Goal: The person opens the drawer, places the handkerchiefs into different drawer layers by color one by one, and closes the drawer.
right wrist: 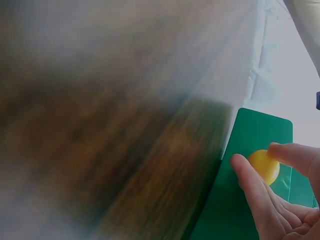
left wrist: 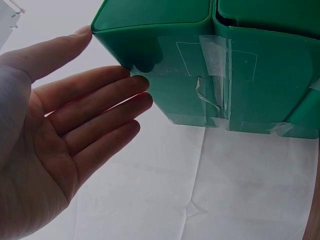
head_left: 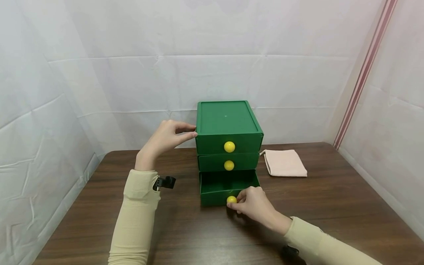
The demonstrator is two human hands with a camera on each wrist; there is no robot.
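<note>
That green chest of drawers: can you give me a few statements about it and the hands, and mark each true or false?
1. The bottom drawer is pulled out. True.
2. The right hand pinches the bottom drawer's yellow knob. True.
3. The left hand grips the middle drawer's knob. False: its straight fingers touch the upper left corner of the green chest.
4. The folded pink cloth lies inside the open drawer. False: it lies on the table, right of the chest.
5. The top drawer is closed. True.
</note>
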